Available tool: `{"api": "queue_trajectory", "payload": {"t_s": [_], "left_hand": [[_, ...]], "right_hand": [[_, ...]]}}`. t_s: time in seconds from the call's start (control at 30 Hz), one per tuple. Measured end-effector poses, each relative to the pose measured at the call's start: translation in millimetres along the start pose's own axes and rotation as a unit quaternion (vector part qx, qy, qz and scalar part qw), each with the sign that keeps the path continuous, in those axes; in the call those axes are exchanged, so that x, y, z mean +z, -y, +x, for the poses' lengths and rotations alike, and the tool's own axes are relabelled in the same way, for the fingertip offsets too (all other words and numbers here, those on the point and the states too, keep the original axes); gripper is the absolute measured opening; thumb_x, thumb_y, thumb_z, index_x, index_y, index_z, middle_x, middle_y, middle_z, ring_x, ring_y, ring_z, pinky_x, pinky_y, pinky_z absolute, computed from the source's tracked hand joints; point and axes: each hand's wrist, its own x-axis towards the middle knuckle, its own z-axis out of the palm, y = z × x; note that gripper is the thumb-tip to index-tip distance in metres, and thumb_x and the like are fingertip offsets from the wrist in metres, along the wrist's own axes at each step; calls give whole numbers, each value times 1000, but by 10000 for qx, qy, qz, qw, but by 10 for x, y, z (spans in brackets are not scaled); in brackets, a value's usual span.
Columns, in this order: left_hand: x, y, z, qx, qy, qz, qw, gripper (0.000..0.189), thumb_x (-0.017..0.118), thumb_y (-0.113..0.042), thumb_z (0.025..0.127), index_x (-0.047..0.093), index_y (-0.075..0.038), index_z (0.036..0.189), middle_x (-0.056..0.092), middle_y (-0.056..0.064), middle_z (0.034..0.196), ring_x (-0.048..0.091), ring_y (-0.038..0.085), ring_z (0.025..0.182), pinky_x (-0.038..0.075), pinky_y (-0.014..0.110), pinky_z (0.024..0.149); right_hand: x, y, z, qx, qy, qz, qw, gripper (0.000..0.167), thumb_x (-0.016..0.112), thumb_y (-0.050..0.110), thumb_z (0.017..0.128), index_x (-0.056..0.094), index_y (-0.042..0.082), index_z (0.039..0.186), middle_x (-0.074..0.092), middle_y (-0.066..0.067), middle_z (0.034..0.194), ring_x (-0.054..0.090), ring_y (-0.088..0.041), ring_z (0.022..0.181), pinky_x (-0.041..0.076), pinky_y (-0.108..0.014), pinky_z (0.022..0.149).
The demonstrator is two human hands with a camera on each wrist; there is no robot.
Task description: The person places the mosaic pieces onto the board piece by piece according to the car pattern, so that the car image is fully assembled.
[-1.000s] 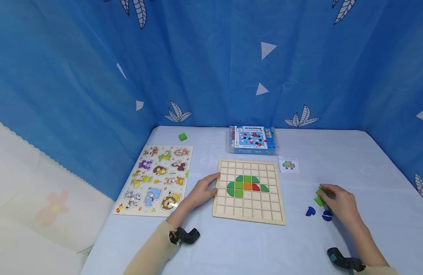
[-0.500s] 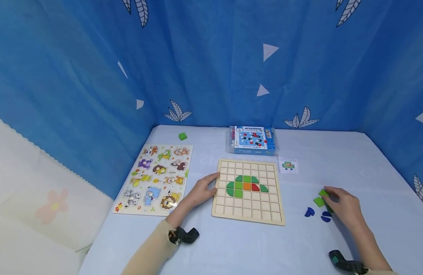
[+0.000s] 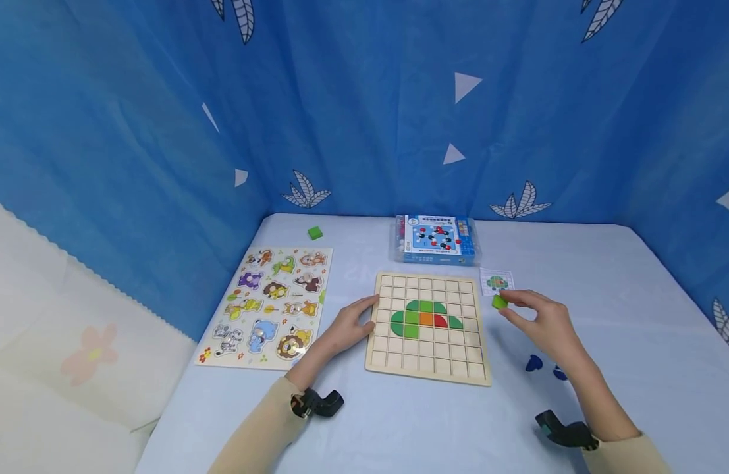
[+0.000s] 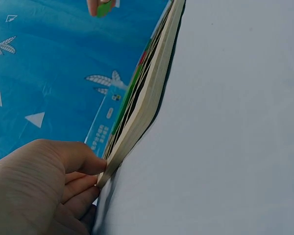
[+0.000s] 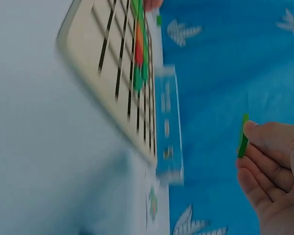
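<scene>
In the head view my right hand (image 3: 544,322) pinches a green square tile (image 3: 499,302) between thumb and fingertips, right of the board and near the picture card (image 3: 497,283). The right wrist view shows this tile (image 5: 243,137) edge-on. My left hand (image 3: 344,329) touches the left edge of the wooden grid board (image 3: 429,362) with thumb and fingers; the left wrist view has the thumb (image 4: 83,157) against that edge. Green, orange and red tiles (image 3: 426,319) form a shape in the grid. Dark blue pieces (image 3: 534,363) lie beside the right forearm, partly covered by it.
An animal puzzle board (image 3: 269,309) lies left of the left hand. A boxed kit with a molecule picture (image 3: 436,240) stands behind the grid board. One green tile (image 3: 315,232) rests at the back left. A blue curtain (image 3: 364,118) closes off the back.
My right hand has moved left and away from me, from the loose pieces toward the board, carrying a green tile. The left hand stays at the board's edge.
</scene>
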Motion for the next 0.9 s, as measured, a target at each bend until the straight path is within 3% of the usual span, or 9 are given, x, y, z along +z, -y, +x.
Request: {"api": "queue_trajectory", "payload": {"t_s": [0.13,0.23,0.37,0.57,0.9], "left_hand": [[-2,-7,7,-25,28,-43,10000,58,60,-5,88,40,-2,142,41,13,144,34,25,134,28,35,111],[5,-9,5,-58,74,-65,9999,58,60,-5,89,39,-3,143,40,12,144,33,24,135,28,34,111],[0,-2,-3,-79,58,-69,9999,58,60,-5,89,39,-3,143,40,12,144,33,25,134,28,34,111],[-10,3,-2,-48,31,-54,10000,58,59,-5,89,39,-2,143,41,13,144,33,25,134,27,34,111],[-7,-3,-4,-57,57,-12,10000,58,59,-6,89,39,-3,143,40,12,145,33,25,135,27,34,111]], "right_hand": [[75,683,120,-457,513,310,9972,36,75,11,80,67,3,114,66,-15,108,60,-37,97,53,-55,76],[246,872,140,-599,955,316,9931,34,75,9,81,67,2,113,67,-12,109,60,-34,103,52,-52,84],[486,932,131,-744,1290,429,9879,34,75,8,79,68,4,112,67,-9,108,61,-29,103,53,-46,85],[718,938,89,-1205,1333,409,9829,34,78,8,76,70,4,110,68,-7,104,62,-26,99,55,-41,82],[822,929,40,-1196,1497,-21,9815,35,76,10,79,69,8,113,66,-4,107,60,-21,101,54,-35,85]]}}
